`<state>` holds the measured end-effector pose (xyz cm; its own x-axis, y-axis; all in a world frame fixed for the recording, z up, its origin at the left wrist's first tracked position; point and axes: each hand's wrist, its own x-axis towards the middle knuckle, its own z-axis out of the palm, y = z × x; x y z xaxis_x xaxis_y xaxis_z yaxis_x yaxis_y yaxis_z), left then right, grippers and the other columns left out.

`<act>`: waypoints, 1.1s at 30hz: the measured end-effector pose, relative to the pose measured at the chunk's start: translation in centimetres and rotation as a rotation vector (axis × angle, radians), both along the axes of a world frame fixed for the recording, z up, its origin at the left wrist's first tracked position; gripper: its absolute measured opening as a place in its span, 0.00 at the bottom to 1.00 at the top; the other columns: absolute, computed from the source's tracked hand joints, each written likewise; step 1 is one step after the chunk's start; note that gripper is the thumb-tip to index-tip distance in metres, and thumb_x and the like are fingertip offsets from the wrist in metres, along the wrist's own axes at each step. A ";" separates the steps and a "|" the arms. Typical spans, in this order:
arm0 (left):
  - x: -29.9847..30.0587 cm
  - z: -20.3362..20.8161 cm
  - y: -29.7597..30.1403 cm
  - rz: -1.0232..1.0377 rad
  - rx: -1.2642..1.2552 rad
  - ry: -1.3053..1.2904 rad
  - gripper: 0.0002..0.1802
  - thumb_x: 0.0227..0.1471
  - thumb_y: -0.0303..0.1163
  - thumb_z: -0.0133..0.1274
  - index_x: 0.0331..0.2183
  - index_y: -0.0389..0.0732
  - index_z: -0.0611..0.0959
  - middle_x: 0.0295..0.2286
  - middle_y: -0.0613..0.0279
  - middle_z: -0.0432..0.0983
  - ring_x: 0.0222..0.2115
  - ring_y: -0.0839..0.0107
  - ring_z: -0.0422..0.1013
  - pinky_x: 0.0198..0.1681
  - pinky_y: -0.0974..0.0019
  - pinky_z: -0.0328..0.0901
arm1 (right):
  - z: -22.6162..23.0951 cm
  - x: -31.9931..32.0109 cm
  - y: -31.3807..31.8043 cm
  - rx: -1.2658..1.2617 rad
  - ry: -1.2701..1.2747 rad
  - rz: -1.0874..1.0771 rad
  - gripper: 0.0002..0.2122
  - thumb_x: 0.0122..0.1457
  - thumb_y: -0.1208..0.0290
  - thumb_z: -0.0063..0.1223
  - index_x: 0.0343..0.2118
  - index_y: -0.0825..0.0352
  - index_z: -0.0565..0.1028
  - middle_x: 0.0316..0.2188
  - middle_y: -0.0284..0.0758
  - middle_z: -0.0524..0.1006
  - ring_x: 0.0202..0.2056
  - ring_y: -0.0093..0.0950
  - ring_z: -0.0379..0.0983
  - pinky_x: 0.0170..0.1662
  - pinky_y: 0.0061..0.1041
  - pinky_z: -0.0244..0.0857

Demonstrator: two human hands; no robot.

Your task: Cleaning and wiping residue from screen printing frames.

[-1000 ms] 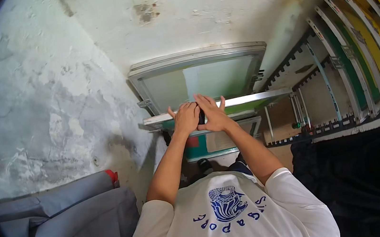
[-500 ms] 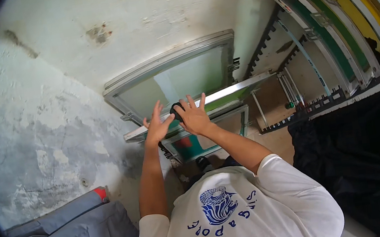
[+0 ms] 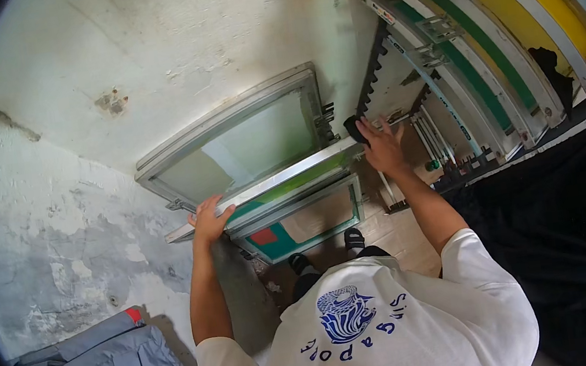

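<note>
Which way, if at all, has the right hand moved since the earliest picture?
Yes, rightward: the right hand was in front of the middle of the framed panel against the wall; now it is past that panel's right side.

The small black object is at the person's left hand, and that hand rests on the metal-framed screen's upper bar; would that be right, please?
Not quite: the head view shows the small black object at the right hand, not the left hand, which does rest on the metal-framed screen's upper bar.

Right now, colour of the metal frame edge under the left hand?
Silver; the metal frame edge shows best in the head view.
</note>
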<state>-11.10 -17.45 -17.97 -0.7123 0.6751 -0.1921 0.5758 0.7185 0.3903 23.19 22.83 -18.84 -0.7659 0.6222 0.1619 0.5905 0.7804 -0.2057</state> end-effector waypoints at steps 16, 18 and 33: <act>0.3 -0.1 -1.3 0.049 0.051 0.001 0.34 0.52 0.64 0.60 0.53 0.54 0.84 0.57 0.64 0.77 0.64 0.63 0.61 0.67 0.37 0.36 | -2.5 0.2 2.5 -0.264 0.173 0.288 0.33 0.57 0.73 0.63 0.64 0.65 0.58 0.65 0.47 0.59 0.69 0.54 0.51 0.68 0.57 0.51; 0.6 0.0 -1.1 0.073 0.047 -0.006 0.34 0.51 0.65 0.61 0.53 0.54 0.85 0.56 0.64 0.77 0.64 0.62 0.61 0.67 0.37 0.36 | -1.7 0.4 2.2 -0.235 0.101 0.261 0.34 0.57 0.72 0.63 0.64 0.64 0.58 0.66 0.46 0.57 0.70 0.53 0.48 0.67 0.62 0.48; 3.8 1.2 2.5 -0.001 0.047 -0.015 0.34 0.55 0.66 0.56 0.54 0.54 0.84 0.55 0.62 0.78 0.64 0.59 0.62 0.65 0.30 0.36 | 0.0 -4.2 -4.2 0.026 -0.123 0.384 0.32 0.58 0.65 0.62 0.62 0.68 0.62 0.64 0.46 0.61 0.74 0.52 0.42 0.62 0.82 0.38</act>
<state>-7.31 -14.98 -16.76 -0.7091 0.6842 -0.1708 0.5703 0.6988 0.4317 18.99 18.62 -18.84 -0.9564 0.2842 0.0667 0.2741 0.9529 -0.1294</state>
